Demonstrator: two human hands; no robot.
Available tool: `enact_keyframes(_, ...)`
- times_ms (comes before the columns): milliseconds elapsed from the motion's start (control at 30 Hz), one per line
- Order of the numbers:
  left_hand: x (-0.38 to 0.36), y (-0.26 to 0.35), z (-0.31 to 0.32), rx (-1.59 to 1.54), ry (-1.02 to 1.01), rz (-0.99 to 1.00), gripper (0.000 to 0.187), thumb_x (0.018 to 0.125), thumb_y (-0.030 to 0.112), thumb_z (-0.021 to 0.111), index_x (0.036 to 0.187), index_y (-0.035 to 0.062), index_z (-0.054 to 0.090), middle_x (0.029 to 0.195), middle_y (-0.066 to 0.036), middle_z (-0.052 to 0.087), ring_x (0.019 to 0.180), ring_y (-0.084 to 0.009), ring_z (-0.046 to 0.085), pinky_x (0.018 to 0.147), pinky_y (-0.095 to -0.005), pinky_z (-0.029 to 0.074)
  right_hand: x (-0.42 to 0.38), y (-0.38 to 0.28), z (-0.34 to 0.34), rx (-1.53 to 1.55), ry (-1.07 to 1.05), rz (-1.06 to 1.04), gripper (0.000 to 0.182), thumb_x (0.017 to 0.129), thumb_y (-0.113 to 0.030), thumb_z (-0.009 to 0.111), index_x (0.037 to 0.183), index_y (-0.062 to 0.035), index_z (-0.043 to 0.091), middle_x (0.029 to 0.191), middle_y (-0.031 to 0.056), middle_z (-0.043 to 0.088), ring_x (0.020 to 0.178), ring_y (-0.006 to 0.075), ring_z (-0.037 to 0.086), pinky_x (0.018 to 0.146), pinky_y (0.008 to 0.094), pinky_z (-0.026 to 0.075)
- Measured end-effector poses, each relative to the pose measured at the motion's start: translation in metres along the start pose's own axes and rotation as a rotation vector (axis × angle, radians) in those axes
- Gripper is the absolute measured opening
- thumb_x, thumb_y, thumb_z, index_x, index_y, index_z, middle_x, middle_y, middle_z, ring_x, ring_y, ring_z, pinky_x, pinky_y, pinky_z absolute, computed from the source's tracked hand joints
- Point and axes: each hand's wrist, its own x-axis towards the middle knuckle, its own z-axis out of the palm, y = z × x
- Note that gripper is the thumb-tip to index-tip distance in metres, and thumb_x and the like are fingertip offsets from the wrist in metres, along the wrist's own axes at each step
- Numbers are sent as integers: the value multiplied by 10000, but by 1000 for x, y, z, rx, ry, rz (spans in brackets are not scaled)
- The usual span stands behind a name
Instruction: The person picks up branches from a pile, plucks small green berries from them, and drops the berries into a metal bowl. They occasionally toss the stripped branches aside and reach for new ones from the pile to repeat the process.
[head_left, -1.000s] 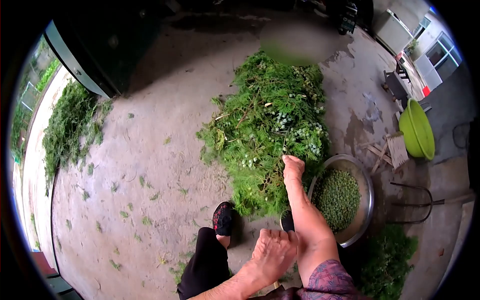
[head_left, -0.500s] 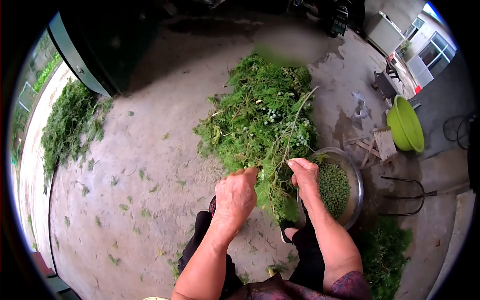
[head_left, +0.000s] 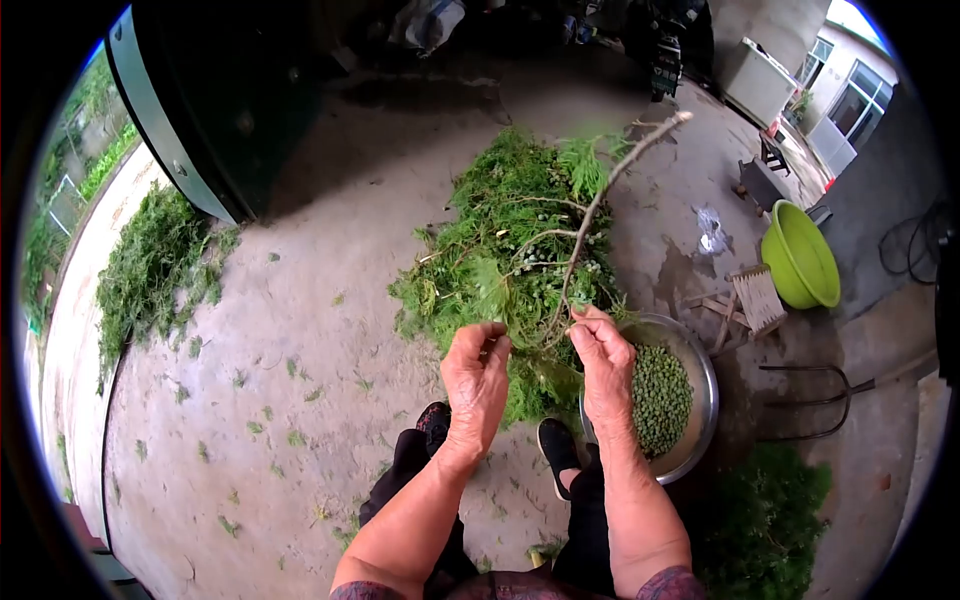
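Note:
My right hand [head_left: 606, 372] pinches a woody evergreen branch [head_left: 594, 208], which rises from the fingers and leans up to the right, with side twigs pointing left. My left hand [head_left: 473, 385] is closed beside it, thumb and fingertips together; whatever is between them is too small to make out. Beyond both hands spreads a heap of green cuttings [head_left: 470, 225] dotted with pale berries. Beside my right forearm stands a metal basin [head_left: 712, 400], partly filled with small round green berries [head_left: 660, 400].
Another pile of cuttings [head_left: 155, 260] lies at the left, and a darker one [head_left: 770, 520] at the lower right. A lime-green tub [head_left: 800, 255], a small wooden stool [head_left: 757, 298] and a pitchfork [head_left: 845, 400] are on the right. Scattered sprigs dot the concrete floor [head_left: 330, 230].
The branch has been raised and turned, so its thick end now points farther up and right. My left hand has lowered slightly. The camera view has tilted up a little.

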Motion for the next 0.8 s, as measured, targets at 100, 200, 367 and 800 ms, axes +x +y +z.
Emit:
enact_keyframes(100,13,12,-8,5,227,148,210,826,42,598,1030,17,555,940,-53,579,792,-123,524,692,-254,441,-3,4,-3,456,-80,208,155,911,-187,527,907,-32,525,907,109,622,944,249,616,881,358,457)
enact_keyframes(200,19,9,-19,175,187,158,293,854,122,601,1124,25,543,1034,-72,603,917,-150,547,802,-290,444,-6,-1,-8,540,-169,317,157,908,-202,532,884,-47,525,856,98,629,848,255,640,853,368,471)
enact_keyframes(367,18,11,-22,70,-166,-109,512,849,248,624,1254,-15,455,1155,-180,567,1090,-225,525,925,-335,409,-8,10,-22,496,-233,431,180,891,-239,566,927,-63,553,801,22,603,718,142,618,673,289,536)
enact_keyframes(800,21,8,-15,-366,-523,-515,585,820,250,656,1280,-15,412,1017,-133,633,956,-220,595,899,-342,426,5,4,-49,506,-374,485,196,926,-256,495,921,-63,526,692,27,561,537,146,575,571,346,547)
